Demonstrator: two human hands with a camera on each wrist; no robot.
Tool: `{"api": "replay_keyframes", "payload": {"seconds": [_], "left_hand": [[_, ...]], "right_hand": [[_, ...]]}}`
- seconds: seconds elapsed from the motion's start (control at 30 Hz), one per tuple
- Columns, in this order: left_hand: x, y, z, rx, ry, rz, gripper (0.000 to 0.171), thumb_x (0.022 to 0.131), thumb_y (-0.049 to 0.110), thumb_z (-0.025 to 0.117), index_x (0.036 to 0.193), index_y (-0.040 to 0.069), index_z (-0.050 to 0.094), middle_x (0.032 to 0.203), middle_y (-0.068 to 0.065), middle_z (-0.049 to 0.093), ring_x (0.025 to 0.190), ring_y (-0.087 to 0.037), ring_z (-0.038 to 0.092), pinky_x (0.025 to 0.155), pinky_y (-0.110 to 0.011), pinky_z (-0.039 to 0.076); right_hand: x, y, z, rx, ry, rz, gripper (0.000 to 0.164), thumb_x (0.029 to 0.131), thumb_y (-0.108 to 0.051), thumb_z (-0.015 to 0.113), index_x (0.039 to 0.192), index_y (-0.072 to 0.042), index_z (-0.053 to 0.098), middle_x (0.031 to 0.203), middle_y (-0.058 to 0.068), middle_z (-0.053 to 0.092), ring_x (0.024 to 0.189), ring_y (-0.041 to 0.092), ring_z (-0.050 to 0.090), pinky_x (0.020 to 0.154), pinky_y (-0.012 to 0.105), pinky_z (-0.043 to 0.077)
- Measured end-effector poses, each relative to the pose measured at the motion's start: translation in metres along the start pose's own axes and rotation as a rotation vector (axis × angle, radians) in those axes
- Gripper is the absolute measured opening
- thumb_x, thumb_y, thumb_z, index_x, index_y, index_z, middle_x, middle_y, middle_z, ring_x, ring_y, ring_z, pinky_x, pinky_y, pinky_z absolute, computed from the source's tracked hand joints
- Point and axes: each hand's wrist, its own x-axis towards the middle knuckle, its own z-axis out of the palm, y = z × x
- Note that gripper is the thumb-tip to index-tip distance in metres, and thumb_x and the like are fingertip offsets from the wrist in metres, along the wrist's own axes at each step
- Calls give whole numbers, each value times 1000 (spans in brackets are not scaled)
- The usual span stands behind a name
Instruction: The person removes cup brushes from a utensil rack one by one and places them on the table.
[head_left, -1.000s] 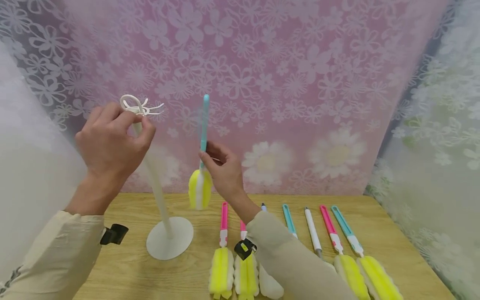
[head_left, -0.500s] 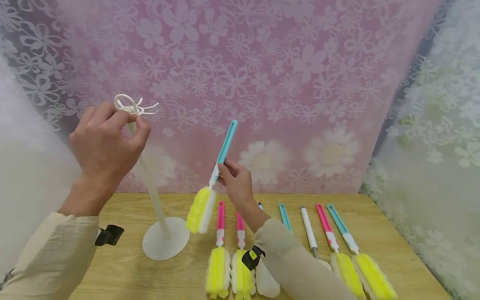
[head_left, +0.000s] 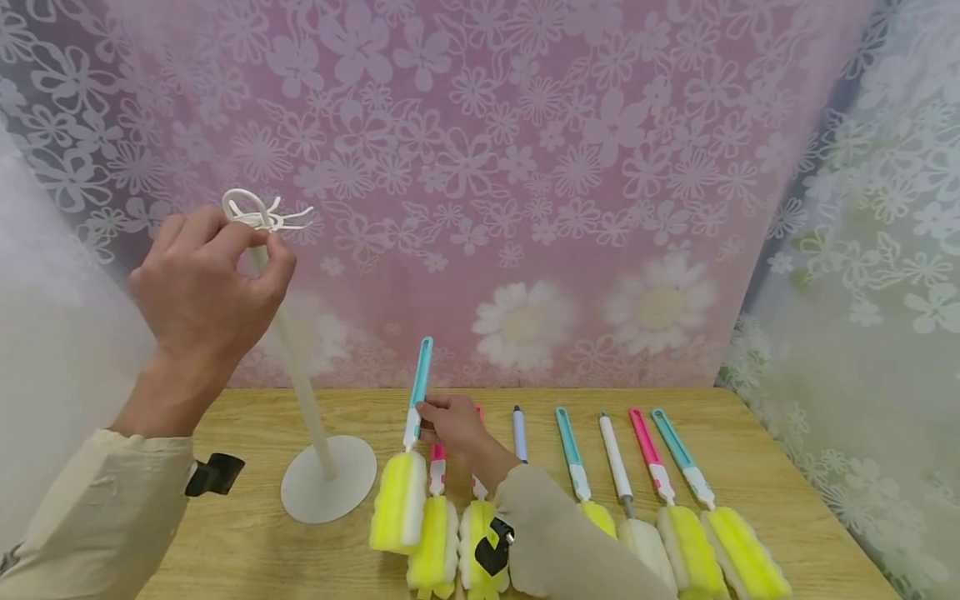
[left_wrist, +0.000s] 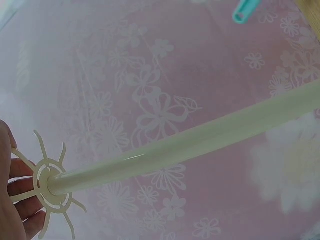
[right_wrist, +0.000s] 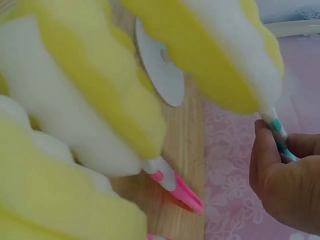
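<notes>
My left hand grips the rim of the hook ring at the top of a cream stand. In the left wrist view, its fingers curl behind the ring, whose thin hooks fan outward. My right hand pinches a sponge bottle brush by the white lower part of its teal handle. The brush is held nearly upright, sponge down, beside a pink-handled brush. In the right wrist view, the held brush's yellow-and-white sponge is above the wooden table, apart from the sponges on the left.
The stand's round base rests on the wooden table. To the right lie several brushes in a row, among them a teal one, a white-handled one and a pink one. A floral curtain hangs behind.
The right hand has lowered the teal brush from beside the stand to just above the table, near the pink brushes. The left hand stays on the hook ring.
</notes>
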Motion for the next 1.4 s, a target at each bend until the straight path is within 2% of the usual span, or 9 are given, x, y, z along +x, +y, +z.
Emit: {"api": "replay_keyframes", "payload": {"seconds": [0.13,0.23,0.4,0.63,0.77,1.07,1.4], "left_hand": [[0,-1,-1,6,3,-1,33,76,30,47,73,6,69,70,-8,56,69,-33,51,44,-48,33],[0,-2,-1,5,-2,-6,33,76,30,47,73,6,69,70,-8,55,69,-33,51,44,-48,33],[0,-2,-1,0,-4,-1,33,76,31,48,73,6,69,71,-8,56,70,-32,51,44,-48,34],[0,-4,-1,10,1,5,34,77,32,47,73,6,69,72,-9,56,69,-33,50,44,-47,32],[-1,-3,0,8,-4,-2,34,77,32,46,74,6,69,71,-8,56,67,-32,49,42,-46,31],[-2,-2,1,4,-2,2,34,77,31,46,75,6,69,71,-9,56,66,-32,49,43,-46,32],[0,-2,2,1,10,9,34,77,32,46,74,6,69,70,-9,55,66,-32,49,44,-46,33]], "right_hand": [[-1,8,6,-71,-11,0,27,88,-8,51,109,8,57,85,14,62,62,12,54,59,27,47],[-1,13,9,-92,-2,10,24,87,-6,51,105,9,58,82,14,62,59,12,52,56,26,45],[0,16,10,-136,36,46,25,86,-6,54,106,8,58,80,12,63,66,14,61,59,27,50],[2,17,17,-59,5,66,25,85,-4,54,106,8,57,82,14,63,72,20,64,68,34,50],[0,26,18,-65,20,106,23,85,-4,54,105,8,56,81,14,63,71,20,64,67,35,50],[0,39,17,-151,-30,134,19,84,0,55,100,9,58,77,15,63,68,23,64,62,33,51],[7,47,14,-229,-10,185,25,79,5,58,104,11,55,79,15,59,68,24,63,62,31,51]]}}
